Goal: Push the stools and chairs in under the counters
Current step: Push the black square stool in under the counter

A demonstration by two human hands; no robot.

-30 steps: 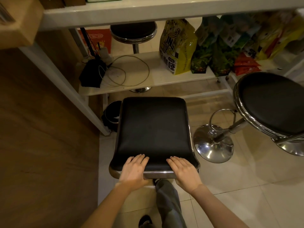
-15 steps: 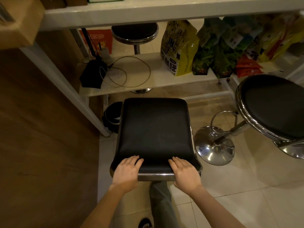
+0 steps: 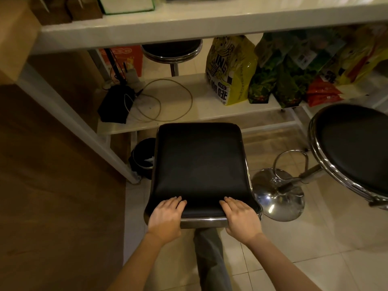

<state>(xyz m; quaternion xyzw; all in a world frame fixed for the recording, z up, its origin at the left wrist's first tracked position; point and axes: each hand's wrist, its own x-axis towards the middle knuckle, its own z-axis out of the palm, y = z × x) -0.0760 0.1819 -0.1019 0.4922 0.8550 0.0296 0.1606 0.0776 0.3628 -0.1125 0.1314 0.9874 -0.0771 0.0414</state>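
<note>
Left hand (image 3: 165, 217) and right hand (image 3: 241, 219) press flat, fingers straight, on the near edge of the square black padded stool (image 3: 199, 164). It has edged forward to the white counter's (image 3: 189, 24) lower shelf (image 3: 201, 110) and is mostly not yet under.

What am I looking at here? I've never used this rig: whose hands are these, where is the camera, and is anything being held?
There is no machine here. These are a person's two bare hands, seen by one wide-angle camera worn on the head and looking forward and down. The left hand and right hand rest with fingers flat on the near edge of a black square stool; nothing is gripped or lifted. The stool stands on the tiled floor in front of a white counter. On the shelf below the counter lie a loop of cable and several bags. A round stool stands to the right, a second round stool shows beyond the counter, and a small dark bin sits left of the square stool.
</note>
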